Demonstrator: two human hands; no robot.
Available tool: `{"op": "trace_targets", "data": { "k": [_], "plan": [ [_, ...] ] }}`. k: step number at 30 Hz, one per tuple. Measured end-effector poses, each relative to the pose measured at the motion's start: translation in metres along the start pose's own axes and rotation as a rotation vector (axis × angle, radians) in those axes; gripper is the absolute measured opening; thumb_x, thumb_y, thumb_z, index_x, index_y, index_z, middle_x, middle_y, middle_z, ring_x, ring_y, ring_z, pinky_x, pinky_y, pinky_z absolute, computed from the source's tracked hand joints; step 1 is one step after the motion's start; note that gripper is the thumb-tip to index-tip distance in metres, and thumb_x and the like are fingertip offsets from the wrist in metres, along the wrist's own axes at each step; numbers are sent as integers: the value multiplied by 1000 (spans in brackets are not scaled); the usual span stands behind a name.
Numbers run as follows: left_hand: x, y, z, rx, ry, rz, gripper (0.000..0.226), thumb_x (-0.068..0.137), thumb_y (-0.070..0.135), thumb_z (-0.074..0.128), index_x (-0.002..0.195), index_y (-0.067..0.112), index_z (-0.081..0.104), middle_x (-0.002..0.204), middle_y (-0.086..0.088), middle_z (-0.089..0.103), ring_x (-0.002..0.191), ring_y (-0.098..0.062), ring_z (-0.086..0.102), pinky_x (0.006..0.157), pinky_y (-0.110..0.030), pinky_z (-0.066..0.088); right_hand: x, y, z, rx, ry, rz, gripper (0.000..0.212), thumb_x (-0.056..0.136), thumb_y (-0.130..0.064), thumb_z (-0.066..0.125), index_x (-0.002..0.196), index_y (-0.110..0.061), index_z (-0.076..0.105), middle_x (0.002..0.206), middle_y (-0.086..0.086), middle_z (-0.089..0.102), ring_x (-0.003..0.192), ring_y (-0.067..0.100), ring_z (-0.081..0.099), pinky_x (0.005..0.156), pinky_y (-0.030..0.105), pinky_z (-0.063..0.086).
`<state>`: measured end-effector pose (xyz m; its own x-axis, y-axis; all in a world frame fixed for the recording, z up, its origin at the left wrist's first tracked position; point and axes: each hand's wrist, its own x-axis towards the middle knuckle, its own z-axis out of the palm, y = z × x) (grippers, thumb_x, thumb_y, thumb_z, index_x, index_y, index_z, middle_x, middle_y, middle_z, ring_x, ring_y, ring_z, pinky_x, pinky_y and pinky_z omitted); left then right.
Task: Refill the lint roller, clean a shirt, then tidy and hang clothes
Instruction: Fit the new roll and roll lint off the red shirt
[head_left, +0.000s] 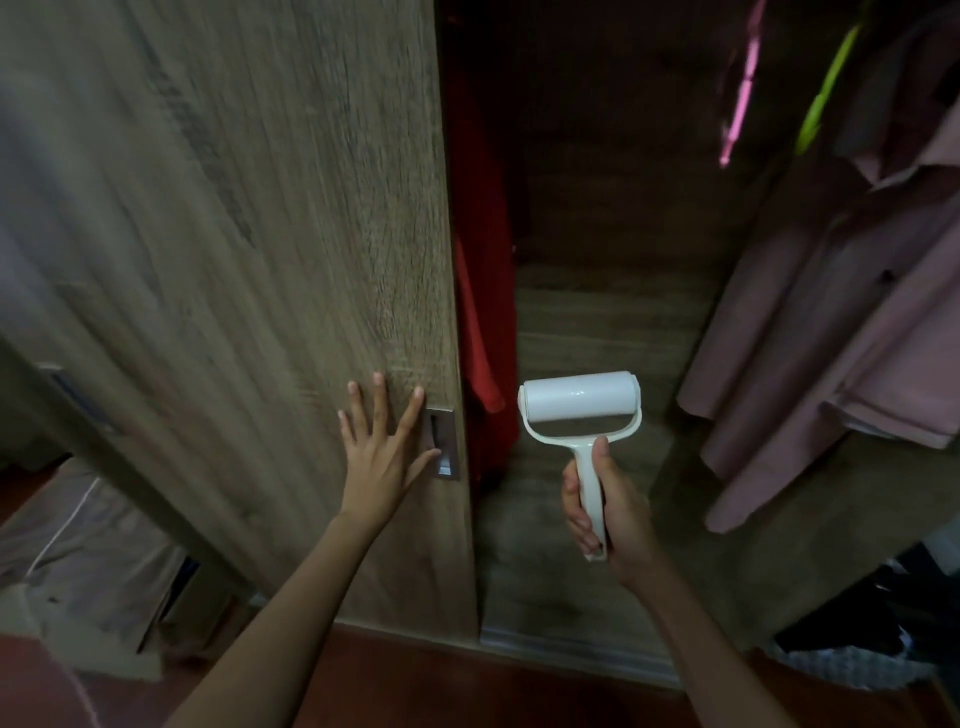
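Wardrobe (597, 208) open; fingers (574, 512) wrap lint roller (581, 399) handle.

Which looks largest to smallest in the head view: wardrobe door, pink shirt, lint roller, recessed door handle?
1. wardrobe door
2. pink shirt, cut off by the frame
3. lint roller, nearer the camera
4. recessed door handle

Left hand (382, 447) flat on the wooden wardrobe door (234, 260), fingers spread, thumb tip at the recessed metal handle (443, 442). Right hand (605, 506) grips the white lint roller (582, 415) by its handle, roll end up, in front of the open wardrobe gap. Inside: a red garment (480, 312) just behind the door edge, pink shirts (841, 332) hanging right, what look like pink and green hangers (779, 88) above, blurred.
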<state>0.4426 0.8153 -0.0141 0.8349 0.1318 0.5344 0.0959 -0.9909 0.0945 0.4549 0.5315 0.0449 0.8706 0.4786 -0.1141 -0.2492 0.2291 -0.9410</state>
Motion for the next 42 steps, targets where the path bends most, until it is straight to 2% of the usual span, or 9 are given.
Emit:
{"op": "trace_targets", "data": {
  "k": [16,19,22,26,30,32,35,38,42],
  "plan": [
    [-4,-51,-21,4,-36,-71,89,87,62,40,154,28,-5,160,-16,-18,145,-48,-7,111,-65,24,31,-23,32,26,-155,-42,71,61,-82,57,67,-12,50,42,3,32,26,10,28,31,14,26],
    [-8,-39,-35,-135,4,-83,83,91,53,47,154,33,-3,161,-9,-17,147,-42,-8,116,-56,18,36,-27,35,25,-174,-42,71,63,-82,56,68,-11,49,41,3,32,26,10,28,31,13,26],
    [-6,-4,-60,-514,152,-232,68,95,33,55,153,26,20,163,-5,7,150,-22,12,117,-35,21,42,-30,34,25,-183,-59,69,69,-79,53,69,-11,49,42,3,33,27,10,29,32,13,26],
    [8,47,-86,-724,371,-116,33,97,20,49,129,13,57,135,-5,54,129,-10,49,107,-28,41,46,-36,31,63,-163,-53,61,85,-68,36,68,-11,48,41,2,33,26,10,29,31,13,24],
    [19,70,-75,-734,266,-141,27,97,31,49,117,27,65,133,3,51,121,-3,51,98,-17,44,45,-39,28,109,-145,-47,58,91,-60,27,69,-10,46,41,2,32,25,10,29,29,13,23],
    [25,69,-68,-736,130,-184,30,97,38,49,123,32,62,139,4,48,125,-6,48,102,-23,44,42,-39,26,123,-146,-47,58,91,-59,27,69,-10,46,41,3,32,25,10,28,29,13,23],
    [32,62,-70,-861,-8,-248,38,96,23,56,134,25,56,140,0,53,130,-13,50,109,-33,42,39,-39,27,128,-155,-45,58,92,-59,26,69,-9,45,41,3,31,25,10,28,29,13,23],
    [29,55,-97,-943,146,-339,27,91,15,65,116,24,69,120,5,67,111,-12,64,95,-35,51,38,-41,34,171,-181,-32,57,92,-58,26,67,-10,45,40,2,31,25,10,27,28,14,21],
    [25,43,-154,-932,424,-346,19,88,5,67,98,18,76,100,8,74,96,-4,68,90,-22,50,40,-44,58,268,-309,-16,56,93,-56,26,69,-11,48,41,3,32,26,10,29,28,16,20]
  ]
}}
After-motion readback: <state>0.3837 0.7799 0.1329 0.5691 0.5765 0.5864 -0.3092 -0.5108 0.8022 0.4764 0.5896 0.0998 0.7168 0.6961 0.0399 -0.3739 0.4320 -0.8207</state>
